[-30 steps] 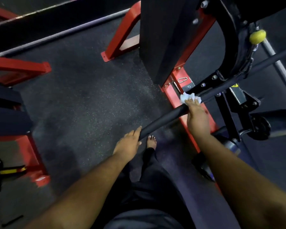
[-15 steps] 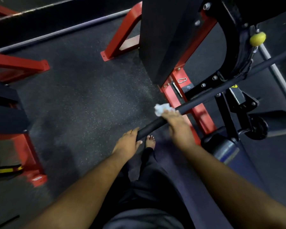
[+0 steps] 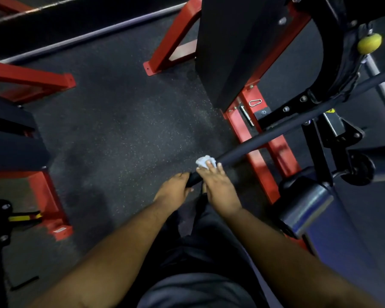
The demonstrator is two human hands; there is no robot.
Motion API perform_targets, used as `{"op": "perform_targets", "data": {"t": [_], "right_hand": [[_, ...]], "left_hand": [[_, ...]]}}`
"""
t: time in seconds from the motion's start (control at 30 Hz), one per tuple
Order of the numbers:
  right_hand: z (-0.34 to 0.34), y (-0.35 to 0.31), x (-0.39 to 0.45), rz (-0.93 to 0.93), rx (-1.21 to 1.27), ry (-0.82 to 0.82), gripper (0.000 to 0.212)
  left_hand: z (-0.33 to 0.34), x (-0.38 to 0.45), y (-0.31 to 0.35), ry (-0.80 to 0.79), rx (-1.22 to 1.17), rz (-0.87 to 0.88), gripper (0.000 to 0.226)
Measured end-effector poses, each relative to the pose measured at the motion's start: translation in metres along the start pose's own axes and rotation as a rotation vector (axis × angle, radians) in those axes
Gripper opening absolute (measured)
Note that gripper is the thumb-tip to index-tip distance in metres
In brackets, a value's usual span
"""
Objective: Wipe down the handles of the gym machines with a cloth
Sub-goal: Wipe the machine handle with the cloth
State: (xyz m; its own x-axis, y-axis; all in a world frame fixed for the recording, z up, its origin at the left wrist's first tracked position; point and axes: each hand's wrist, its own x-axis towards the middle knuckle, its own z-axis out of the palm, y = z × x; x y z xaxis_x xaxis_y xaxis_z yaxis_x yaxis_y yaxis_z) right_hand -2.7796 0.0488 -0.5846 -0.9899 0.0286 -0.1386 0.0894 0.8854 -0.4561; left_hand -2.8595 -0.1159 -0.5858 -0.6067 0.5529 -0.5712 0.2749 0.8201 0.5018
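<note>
speckled black floor lies under red frames. a black bar is seen running from the yellow knob down to the hands. the bar's near end is gripped by the left hand. just up the bar, a white cloth is pressed onto it under the right hand, fingers curled over it.

handle: matt black | cloth: white, crumpled | floor: speckled rubber

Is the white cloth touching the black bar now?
Touching. The head view shows the white cloth pressed onto the black bar by the right hand.
</note>
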Motion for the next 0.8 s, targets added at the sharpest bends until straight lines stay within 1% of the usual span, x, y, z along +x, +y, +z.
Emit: {"op": "perform_targets", "data": {"t": [0.07,0.1,0.13,0.2,0.27,0.3,0.33,0.4,0.47,0.53,0.6,0.7,0.73,0.8], "right_hand": [[0.003,-0.011,-0.007,-0.039,0.023,-0.125,0.055],[0.000,-0.013,-0.010,-0.065,0.039,-0.153,0.055],[-0.008,-0.011,-0.012,-0.095,0.055,-0.147,0.055],[-0.033,0.000,-0.008,-0.075,0.080,-0.039,0.059],[-0.062,0.025,0.005,0.050,0.085,0.121,0.062],[-0.073,0.042,0.012,0.110,0.056,0.162,0.063],[-0.081,0.055,0.016,0.137,0.011,0.157,0.063],[-0.076,0.067,0.017,0.067,-0.104,0.063,0.061],[-0.059,0.061,0.012,-0.028,-0.164,0.026,0.054],[-0.041,0.040,0.009,-0.076,-0.146,0.003,0.053],[-0.022,0.016,0.004,-0.129,-0.105,-0.034,0.052],[0.000,-0.007,-0.009,-0.178,-0.060,-0.171,0.054],[-0.001,-0.009,-0.013,-0.193,-0.051,-0.206,0.054],[-0.015,-0.001,-0.013,-0.242,-0.033,-0.178,0.048]], "left_hand": [[0.000,0.000,-0.001,0.003,-0.017,0.003,0.042],[0.000,-0.001,-0.001,0.009,-0.030,0.006,0.043],[0.000,-0.002,-0.001,0.011,-0.029,0.010,0.042],[0.001,-0.003,-0.002,0.014,0.002,0.033,0.044],[0.000,-0.004,-0.003,0.025,0.004,0.067,0.052],[-0.001,-0.004,-0.003,0.027,-0.002,0.078,0.056],[-0.002,-0.005,-0.003,0.027,-0.007,0.078,0.057],[-0.003,-0.005,-0.002,0.030,-0.034,0.055,0.053],[-0.004,-0.005,-0.002,0.034,-0.072,0.033,0.048],[-0.004,-0.005,-0.002,0.036,-0.067,0.034,0.044],[-0.003,-0.004,-0.002,0.036,-0.045,0.041,0.036],[-0.001,-0.004,-0.003,0.041,-0.065,0.036,0.034],[0.000,-0.004,-0.004,0.046,-0.081,0.035,0.034],[0.002,-0.003,-0.005,0.052,-0.085,0.035,0.035]]}}
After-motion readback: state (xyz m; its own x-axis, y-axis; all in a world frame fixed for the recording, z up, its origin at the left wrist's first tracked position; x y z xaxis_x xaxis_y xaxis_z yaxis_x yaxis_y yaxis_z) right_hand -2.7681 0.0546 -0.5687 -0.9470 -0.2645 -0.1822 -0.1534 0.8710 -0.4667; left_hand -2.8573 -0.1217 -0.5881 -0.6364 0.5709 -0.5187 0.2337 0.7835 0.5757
